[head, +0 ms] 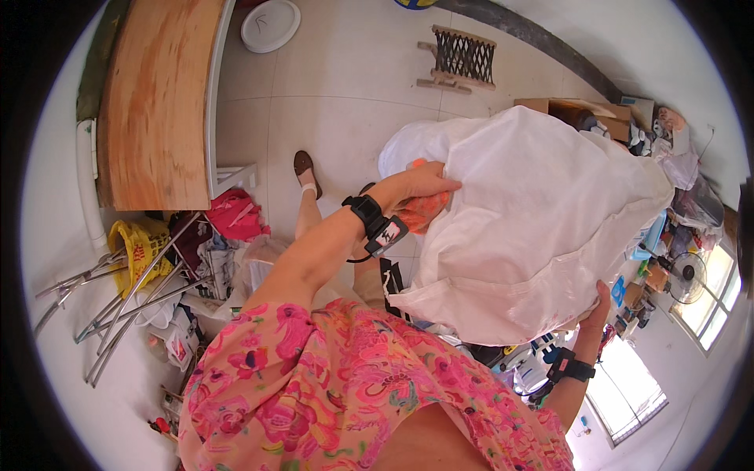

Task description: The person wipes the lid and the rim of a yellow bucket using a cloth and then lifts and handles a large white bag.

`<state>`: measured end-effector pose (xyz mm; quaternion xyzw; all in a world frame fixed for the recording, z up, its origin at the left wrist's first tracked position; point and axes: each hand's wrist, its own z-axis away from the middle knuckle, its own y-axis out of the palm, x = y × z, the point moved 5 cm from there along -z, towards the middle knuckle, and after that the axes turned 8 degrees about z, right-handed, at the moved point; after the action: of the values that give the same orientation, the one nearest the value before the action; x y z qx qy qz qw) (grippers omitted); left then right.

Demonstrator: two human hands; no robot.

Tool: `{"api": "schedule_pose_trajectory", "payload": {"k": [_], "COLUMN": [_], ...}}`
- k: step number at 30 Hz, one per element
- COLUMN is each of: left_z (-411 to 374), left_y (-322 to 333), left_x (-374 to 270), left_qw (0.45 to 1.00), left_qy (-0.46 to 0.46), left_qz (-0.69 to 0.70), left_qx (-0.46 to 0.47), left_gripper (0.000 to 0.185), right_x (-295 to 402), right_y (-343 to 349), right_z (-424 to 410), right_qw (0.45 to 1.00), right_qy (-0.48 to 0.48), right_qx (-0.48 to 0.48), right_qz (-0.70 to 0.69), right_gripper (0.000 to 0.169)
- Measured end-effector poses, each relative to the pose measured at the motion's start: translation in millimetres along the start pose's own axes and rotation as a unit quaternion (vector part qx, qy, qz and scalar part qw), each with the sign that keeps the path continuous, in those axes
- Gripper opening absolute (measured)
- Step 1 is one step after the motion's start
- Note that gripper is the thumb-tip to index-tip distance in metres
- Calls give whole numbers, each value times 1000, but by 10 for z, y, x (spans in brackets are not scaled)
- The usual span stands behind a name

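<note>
A large white woven fabric sack [530,218] spreads out before me, filling the centre right. My left hand [425,181] pinches the sack's near-left edge between thumb and fingers. An orange net or cloth [421,212] shows right beneath that hand; whether the hand also grips it, I cannot tell. At the sack's lower right edge is my right hand [598,309], its fingers largely hidden by the fabric, apparently holding it up. Each wrist wears a black strapped device. What the sack holds inside is hidden.
A wooden tabletop [162,106] stands at left, above folded metal frames [141,294] and a yellow bag [138,253]. On the tiled floor lie a white round lid [271,25] and a small folding stool [462,59]. Cardboard boxes [612,118] and a fan [688,272] are at right.
</note>
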<state>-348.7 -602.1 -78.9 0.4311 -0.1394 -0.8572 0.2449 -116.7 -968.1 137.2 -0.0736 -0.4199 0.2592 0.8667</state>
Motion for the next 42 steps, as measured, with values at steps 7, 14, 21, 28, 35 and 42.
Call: {"api": "schedule_pose_trajectory", "payload": {"k": [7,14,21,28,35,42], "left_z": [-81,-141,-79,-170,-504,-327], "left_y": [13,79,43,261,434,362], "left_x": [240,877,840,447,87,-194], "left_qw": [994,988,981,976,990,982], "left_qy": [58,-20,-17,26,-13,-102], "left_qz": [89,152,182,216,144,156], "left_qx": [7,15,-58,-19,1,15], "left_gripper": [64,100,91,81,67,68], "right_x": [-143,-206,-217,216,314,296], "right_y": [-156,-220,-331,-344,-721,-632], "right_z": [-155,-42,-104,-397,-801,-627], "right_qw": [1000,999,999,993,996,995], "right_qy": [6,-7,-25,-64,-9,-24], "right_qx": [-14,-2,-15,-48,-77,-83], "right_qz": [0,37,41,88,35,42], "right_gripper": [59,58,53,54,55,55]}}
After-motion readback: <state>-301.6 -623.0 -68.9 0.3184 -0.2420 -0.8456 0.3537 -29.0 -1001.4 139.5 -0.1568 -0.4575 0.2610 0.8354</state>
